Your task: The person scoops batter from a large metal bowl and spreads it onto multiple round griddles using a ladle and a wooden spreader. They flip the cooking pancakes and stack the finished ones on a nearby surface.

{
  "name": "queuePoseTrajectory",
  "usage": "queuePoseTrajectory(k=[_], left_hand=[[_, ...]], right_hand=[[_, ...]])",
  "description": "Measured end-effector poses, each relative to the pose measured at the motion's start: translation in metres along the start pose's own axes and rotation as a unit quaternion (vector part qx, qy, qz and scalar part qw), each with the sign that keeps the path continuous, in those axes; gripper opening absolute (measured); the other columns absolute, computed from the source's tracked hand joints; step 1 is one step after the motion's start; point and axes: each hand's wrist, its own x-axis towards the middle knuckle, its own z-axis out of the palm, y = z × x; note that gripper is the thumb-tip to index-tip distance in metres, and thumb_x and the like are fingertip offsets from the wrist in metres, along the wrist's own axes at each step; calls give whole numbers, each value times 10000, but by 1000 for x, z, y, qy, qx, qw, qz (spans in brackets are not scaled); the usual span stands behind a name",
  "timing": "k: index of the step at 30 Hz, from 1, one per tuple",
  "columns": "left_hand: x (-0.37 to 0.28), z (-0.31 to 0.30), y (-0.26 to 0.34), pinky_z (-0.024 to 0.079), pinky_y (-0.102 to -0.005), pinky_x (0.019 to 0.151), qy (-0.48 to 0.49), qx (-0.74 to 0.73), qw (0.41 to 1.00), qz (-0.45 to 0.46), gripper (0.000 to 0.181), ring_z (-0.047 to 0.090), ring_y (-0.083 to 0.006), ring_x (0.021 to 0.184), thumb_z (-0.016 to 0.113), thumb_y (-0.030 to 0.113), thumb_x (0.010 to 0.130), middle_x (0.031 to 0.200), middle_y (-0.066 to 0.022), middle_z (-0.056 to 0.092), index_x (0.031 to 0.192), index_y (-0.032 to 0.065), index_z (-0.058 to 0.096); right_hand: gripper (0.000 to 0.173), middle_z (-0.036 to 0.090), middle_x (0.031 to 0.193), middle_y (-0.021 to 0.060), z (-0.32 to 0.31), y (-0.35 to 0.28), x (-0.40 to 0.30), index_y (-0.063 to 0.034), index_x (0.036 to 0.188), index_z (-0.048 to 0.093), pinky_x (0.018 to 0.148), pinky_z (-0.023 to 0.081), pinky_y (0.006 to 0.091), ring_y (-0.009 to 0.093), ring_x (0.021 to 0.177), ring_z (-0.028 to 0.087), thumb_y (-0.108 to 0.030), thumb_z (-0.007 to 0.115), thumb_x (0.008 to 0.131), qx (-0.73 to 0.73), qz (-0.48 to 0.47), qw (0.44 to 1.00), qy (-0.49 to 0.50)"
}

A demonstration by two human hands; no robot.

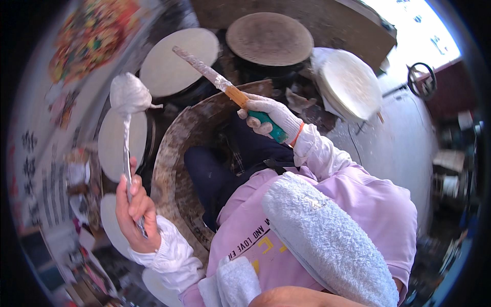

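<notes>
My bare left hand (137, 215) is closed around the metal handle of a ladle (129, 94). The raised head of the ladle is coated with thick, whitish batter. In a white knit glove with an orange cuff, my right hand (270, 117) grips a long, flat spatula (209, 73). Green covers the spatula's handle end, yellow-brown wood shows beyond my fingers, and pale batter crusts the blade. Behind the blade, a round griddle (161, 73) bears a thin, pale sheet. Another pale round (122, 149) lies below the ladle head, partly hidden by its handle.
A curved, worn counter edge (168, 169) bends around my legs. One round griddle (270, 38) at the top has a brownish surface. Stacked thin flatbreads (351, 84) stand at the right. More pale rounds (113, 222) line the left, beside a printed banner (50, 153).
</notes>
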Motion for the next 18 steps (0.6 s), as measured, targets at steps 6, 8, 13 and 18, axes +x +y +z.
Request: queuePoseTrajectory(k=[6, 8, 13, 18], left_hand=[[166, 76, -19, 403, -236, 441, -139, 30, 974, -178, 443, 373, -92, 516, 288, 147, 1101, 886, -92, 431, 1461, -106, 234], [220, 104, -41, 402, -211, 444, -199, 100, 957, -186, 421, 377, -59, 519, 341, 134, 1090, 904, -86, 458, 1421, -121, 289], [325, 162, -145, 388, -181, 452, -247, 260, 923, -141, 336, 411, -27, 539, 533, 103, 1021, 893, -63, 534, 1278, -98, 450], [406, 147, -270, 388, -200, 464, -224, 445, 856, -140, 152, 477, -49, 524, 573, 168, 993, 721, -4, 556, 994, 17, 592]], right_hand=[[629, 594, 973, 107, -40, -43, -51, -123, 1555, 256, 425, 456, 181, 95, 642, 586, -173, 568, 1011, -5, -157, 980, 126], [620, 621, 922, 79, -39, -61, -68, -139, 1555, 295, 429, 450, 174, 82, 625, 579, -156, 577, 1002, -46, -207, 956, 202], [570, 640, 857, 43, -36, -88, -81, -132, 1506, 422, 442, 400, 149, 49, 615, 572, -153, 614, 969, -141, -308, 877, 341], [535, 619, 805, -1, -72, -115, -34, -118, 1456, 499, 445, 380, 146, 24, 563, 532, -169, 645, 944, -134, -334, 867, 344]])
